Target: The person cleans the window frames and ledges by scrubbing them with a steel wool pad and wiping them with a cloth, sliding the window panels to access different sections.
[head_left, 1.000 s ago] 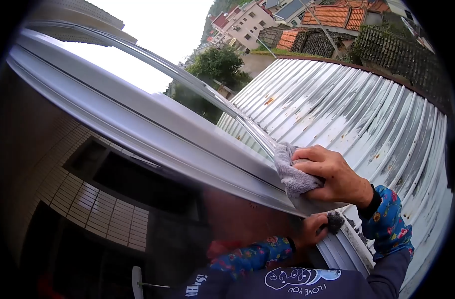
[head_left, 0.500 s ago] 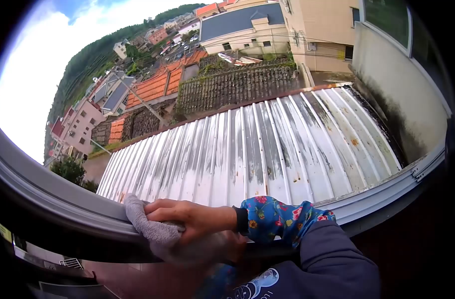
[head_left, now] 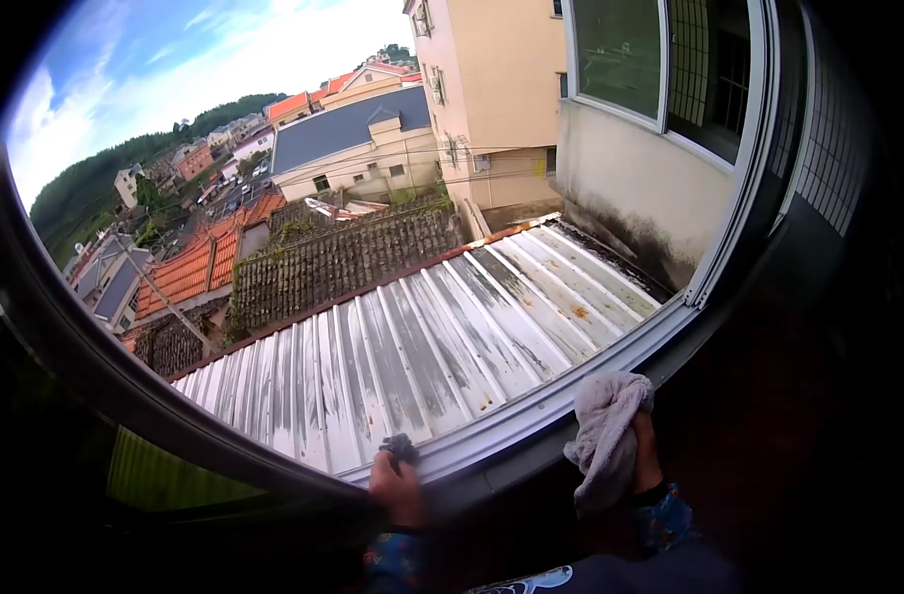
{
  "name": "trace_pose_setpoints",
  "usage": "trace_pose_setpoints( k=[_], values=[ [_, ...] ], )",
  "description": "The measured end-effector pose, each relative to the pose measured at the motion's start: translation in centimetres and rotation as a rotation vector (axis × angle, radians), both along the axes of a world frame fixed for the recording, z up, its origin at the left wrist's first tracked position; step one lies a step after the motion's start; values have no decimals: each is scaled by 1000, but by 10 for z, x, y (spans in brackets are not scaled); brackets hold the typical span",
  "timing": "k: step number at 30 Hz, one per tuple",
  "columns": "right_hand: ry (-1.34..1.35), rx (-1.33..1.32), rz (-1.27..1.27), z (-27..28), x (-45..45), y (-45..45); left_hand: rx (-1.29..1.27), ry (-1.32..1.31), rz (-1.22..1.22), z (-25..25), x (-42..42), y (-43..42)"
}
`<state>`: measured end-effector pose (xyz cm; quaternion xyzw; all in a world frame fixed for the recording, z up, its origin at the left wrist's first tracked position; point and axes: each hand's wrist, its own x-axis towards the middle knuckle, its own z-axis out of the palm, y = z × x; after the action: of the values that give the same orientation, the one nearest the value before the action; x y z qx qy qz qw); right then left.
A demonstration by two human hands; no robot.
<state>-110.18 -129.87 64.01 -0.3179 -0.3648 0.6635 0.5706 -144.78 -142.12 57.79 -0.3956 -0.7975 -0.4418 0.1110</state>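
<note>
My left hand [head_left: 397, 492] is closed on a dark scouring pad [head_left: 400, 449] at the lower centre, right at the window track. To the right, my right hand [head_left: 647, 450] grips a bunched grey cloth [head_left: 606, 436], which hangs down beside the inner edge of the sill. The cloth hides most of those fingers. Between and beyond both hands runs the pale metal window track [head_left: 531, 408].
Outside lies a ribbed metal roof [head_left: 412, 346] with rust spots. A window frame [head_left: 744, 213] rises at the right and a dark curved frame [head_left: 105, 366] at the left. Tiled roofs [head_left: 333, 262] and a beige building [head_left: 501, 99] stand beyond.
The view has swung right along the window. My right hand has moved away from the left frame with the cloth, to the right of my left hand, whose dark pad shows clearly again.
</note>
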Motion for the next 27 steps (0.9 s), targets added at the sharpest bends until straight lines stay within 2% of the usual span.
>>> trace_pose_setpoints(
  k=[1,2,4,6,9,12,14,15,16,18,20,22,23,24,25,27],
  values=[
    [51,-80,78,10,19,-20,-10,16,6,-1,-1,0],
    [19,-71,-39,-40,46,-17,-22,21,1,-2,-3,0],
    [32,-91,15,-53,73,-39,-20,-27,-18,-1,-5,0],
    [-52,-56,-65,-72,91,-49,0,41,6,-5,-8,1],
    [-151,14,-177,-49,103,-68,-32,16,21,-10,-18,2],
    [-88,-14,-185,-35,133,-75,8,-62,-39,-16,-33,5],
    [15,-78,-144,-35,170,-84,295,-423,-221,-46,-75,13],
    [72,-125,-132,-30,186,-89,315,-574,-147,0,-46,6],
    [47,-160,-173,-58,211,-85,388,-545,-91,5,-45,8],
    [-80,-220,-307,-87,253,-95,599,-520,-218,27,-14,12],
    [-151,-337,-342,-120,296,-113,550,-536,-284,42,33,10],
    [-198,-513,-461,-182,339,-127,561,-731,-414,41,90,11],
    [-229,-662,-472,-219,364,-140,536,-734,-460,28,115,13],
    [-310,-704,-515,-218,373,-158,511,-736,-512,14,141,17],
    [-440,-853,-492,-244,395,-173,482,-846,-528,13,178,20],
    [-541,-791,-436,-331,441,-219,389,-964,-567,-1,238,25]
  ],
)
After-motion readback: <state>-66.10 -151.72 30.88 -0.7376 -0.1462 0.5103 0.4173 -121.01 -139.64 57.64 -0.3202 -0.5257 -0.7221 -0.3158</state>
